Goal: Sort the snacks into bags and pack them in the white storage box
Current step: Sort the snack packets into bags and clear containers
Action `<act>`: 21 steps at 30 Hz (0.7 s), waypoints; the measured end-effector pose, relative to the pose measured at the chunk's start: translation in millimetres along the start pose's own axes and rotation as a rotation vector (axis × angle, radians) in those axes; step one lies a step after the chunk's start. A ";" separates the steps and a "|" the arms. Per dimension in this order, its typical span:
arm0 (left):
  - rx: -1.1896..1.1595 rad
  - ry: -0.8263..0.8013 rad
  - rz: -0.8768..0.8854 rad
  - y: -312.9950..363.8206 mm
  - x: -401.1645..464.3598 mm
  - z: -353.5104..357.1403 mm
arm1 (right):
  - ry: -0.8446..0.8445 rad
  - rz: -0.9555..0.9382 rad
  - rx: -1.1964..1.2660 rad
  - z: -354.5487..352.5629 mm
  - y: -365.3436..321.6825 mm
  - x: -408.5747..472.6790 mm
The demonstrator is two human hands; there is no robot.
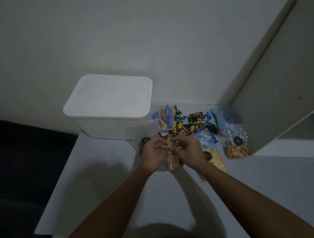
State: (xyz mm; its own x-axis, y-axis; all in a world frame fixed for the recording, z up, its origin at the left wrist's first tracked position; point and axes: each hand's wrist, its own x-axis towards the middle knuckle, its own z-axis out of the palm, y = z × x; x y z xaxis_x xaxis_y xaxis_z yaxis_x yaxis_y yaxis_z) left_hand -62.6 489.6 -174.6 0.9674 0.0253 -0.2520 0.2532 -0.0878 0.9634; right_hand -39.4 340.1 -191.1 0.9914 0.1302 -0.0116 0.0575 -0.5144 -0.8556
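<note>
Dim light falls on our white table (119,184), which meets a pale wall at the back. We take the white storage box (109,105) as our landmark: it stands at the table's far left corner with its lid on. Just right of the box lies a pile of small wrapped snacks (191,123), some inside an open clear bag (161,121). Farther right of the box sit a bag of brown crackers (236,143) and a blue-filled bag (225,118). In front of the box, our left hand (153,152) and right hand (188,151) meet, fingers curled and pinching the top of a clear snack bag (173,160) with orange-brown contents. Beside it, farther from the box, lies a bag of pale yellow chips (216,160).
</note>
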 end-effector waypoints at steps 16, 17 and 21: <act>0.191 0.240 0.042 1.2 8.1 -3.0 | 0.041 -0.024 -0.200 -17.0 -13.2 11.6; 0.186 0.236 0.046 2.1 8.2 -3.7 | 0.034 -0.032 -0.203 -18.1 -13.0 13.1; 0.159 0.209 0.041 6.0 6.6 -2.4 | 0.006 -0.044 -0.225 -19.7 -15.2 19.4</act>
State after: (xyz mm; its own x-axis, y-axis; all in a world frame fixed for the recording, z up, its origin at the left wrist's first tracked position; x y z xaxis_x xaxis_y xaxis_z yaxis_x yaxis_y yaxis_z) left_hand -54.7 491.6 -170.2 0.9597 0.2218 -0.1728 0.2269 -0.2482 0.9418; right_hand -18.8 333.7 -168.1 0.9879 0.1526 0.0267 0.1251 -0.6846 -0.7181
